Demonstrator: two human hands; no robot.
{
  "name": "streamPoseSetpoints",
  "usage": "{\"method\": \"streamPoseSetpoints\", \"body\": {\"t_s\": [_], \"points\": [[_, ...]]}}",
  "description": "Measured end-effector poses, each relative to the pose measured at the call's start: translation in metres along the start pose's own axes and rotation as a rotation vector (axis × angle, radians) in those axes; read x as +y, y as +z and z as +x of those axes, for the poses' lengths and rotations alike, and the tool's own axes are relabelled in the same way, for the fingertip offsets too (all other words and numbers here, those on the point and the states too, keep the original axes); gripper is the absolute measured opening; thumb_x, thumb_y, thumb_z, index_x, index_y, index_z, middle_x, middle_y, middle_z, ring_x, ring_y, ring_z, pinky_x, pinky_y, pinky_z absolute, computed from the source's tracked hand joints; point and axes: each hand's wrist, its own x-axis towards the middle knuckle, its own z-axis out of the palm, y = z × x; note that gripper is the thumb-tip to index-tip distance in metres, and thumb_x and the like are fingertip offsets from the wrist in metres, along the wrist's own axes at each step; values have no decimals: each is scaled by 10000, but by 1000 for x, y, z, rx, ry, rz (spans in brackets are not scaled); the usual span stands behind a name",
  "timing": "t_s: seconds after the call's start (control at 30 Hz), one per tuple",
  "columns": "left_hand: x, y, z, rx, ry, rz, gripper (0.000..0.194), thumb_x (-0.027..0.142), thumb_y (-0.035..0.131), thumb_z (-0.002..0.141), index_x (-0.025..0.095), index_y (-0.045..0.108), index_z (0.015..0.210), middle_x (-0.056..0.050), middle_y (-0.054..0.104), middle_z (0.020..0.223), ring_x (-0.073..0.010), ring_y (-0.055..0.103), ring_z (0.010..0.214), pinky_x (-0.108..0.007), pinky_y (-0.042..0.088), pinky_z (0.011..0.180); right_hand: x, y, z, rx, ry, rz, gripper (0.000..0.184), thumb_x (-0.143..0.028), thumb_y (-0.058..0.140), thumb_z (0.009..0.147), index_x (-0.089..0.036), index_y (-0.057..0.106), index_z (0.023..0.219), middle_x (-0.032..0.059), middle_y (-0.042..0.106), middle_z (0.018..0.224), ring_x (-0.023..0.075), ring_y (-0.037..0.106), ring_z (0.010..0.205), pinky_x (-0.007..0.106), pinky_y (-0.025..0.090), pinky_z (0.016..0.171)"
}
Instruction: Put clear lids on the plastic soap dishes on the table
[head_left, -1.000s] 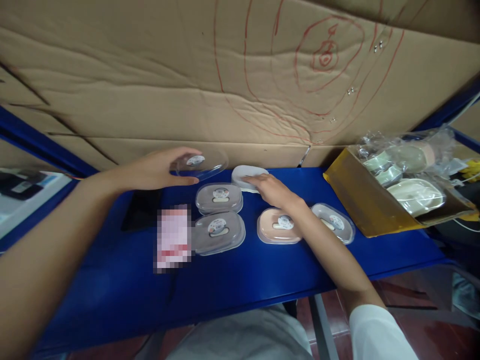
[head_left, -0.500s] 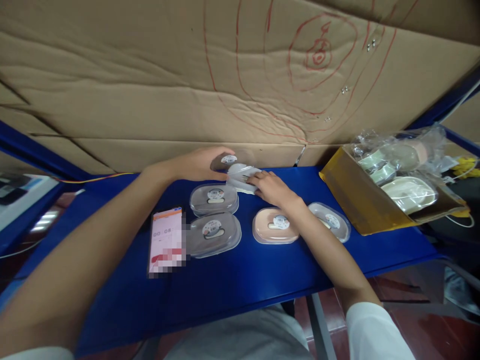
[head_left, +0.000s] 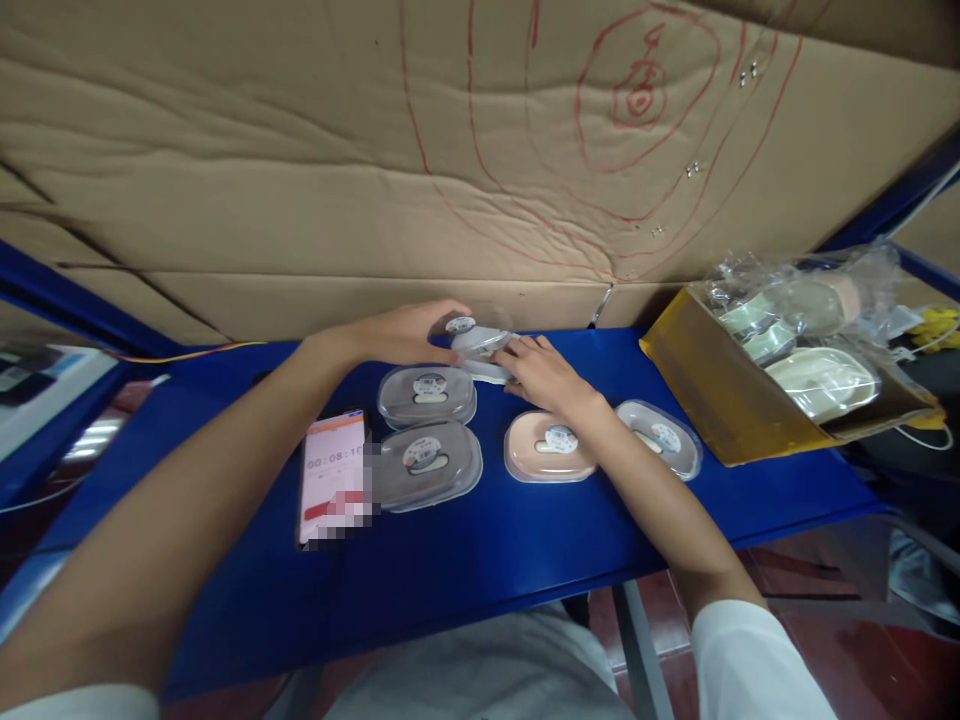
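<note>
At the back of the blue table [head_left: 465, 560], my left hand [head_left: 416, 332] grips a clear plastic lid [head_left: 461, 326] with a round white label. The lid is tilted over a pale oval plastic box [head_left: 481, 343]. From the other side, my right hand [head_left: 536, 368] holds this box, its fingers curled over the right end. Two closed grey boxes, the upper one [head_left: 426, 396] and the lower one [head_left: 431, 465], sit in front of the left hand. A closed pink box [head_left: 544, 462] and another grey box [head_left: 671, 455] lie near my right forearm, which partly covers them.
On the right stands an open cardboard box [head_left: 697, 400] with plastic-wrapped pale containers inside. A phone [head_left: 334, 450] showing a timer lies left of the grey boxes. Behind the table rises a cardboard wall [head_left: 300, 220] with red drawn rings.
The lid in my left hand has come slightly right and down, so that it now overlaps the pale box. My right hand stays nearly in place on the box.
</note>
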Motion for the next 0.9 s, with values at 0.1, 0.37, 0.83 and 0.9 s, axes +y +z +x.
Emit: {"method": "streamPoseSetpoints", "body": {"t_s": [0.1, 0.37, 0.83, 0.9], "points": [[-6, 3, 2, -8, -12, -29, 779, 627, 719, 872, 221, 525, 1508, -76, 656, 1497, -286, 661, 1270, -398, 529, 1081, -5, 2, 1, -2, 2, -15, 493, -124, 698, 1008, -140, 597, 1490, 176, 686, 1398, 312, 615, 1299, 415, 423, 1058], [-10, 7, 6, 10, -18, -38, 795, 608, 736, 863, 234, 519, 1529, -97, 644, 1519, -310, 655, 1286, -427, 521, 1103, -4, 0, 2, -30, 31, 52, 420, -55, 613, 1031, -146, 664, 1438, 179, 691, 1443, 297, 629, 1355, 427, 454, 1110], [-13, 21, 50, -145, 24, -22, 846, 503, 782, 722, 281, 547, 1504, -81, 653, 1503, -332, 640, 1312, -440, 515, 1101, 53, -13, -16, 83, 72, 378, 753, -167, 772, 961, -231, 465, 1646, 148, 558, 1646, 292, 564, 1498, 474, 461, 1225], [-15, 21, 54, -161, 11, -19, 871, 488, 790, 693, 264, 546, 1499, -91, 645, 1511, -339, 631, 1325, -432, 511, 1098, 51, -5, -12, 38, 69, 379, 748, -172, 760, 972, -219, 451, 1652, 158, 539, 1665, 299, 550, 1515, 476, 451, 1235]]}}
